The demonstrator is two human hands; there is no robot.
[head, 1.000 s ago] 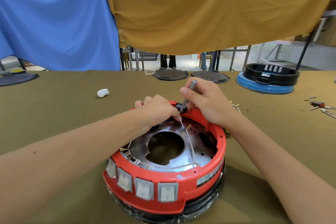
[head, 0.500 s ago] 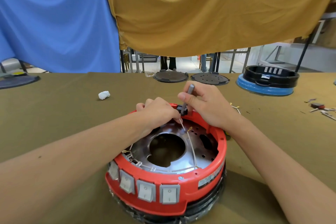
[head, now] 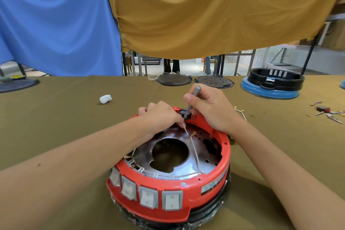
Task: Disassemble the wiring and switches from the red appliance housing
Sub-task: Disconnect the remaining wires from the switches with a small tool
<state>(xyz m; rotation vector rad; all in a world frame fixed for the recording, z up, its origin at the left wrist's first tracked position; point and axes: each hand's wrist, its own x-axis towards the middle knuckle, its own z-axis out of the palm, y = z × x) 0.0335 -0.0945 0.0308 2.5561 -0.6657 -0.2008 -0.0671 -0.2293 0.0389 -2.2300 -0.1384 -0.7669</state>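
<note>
Hands meet at the far rim of the round red plastic housing (head: 186,194): left hand (head: 160,115) pinches a thin white wire (head: 186,131) (taut), right hand (head: 211,106) grips a grey metal tool (head: 193,99).

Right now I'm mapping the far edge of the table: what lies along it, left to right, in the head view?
Dark disc → white wad → solid dark lid → perforated dark lid → black housing on blue base → loose connectors.
</note>
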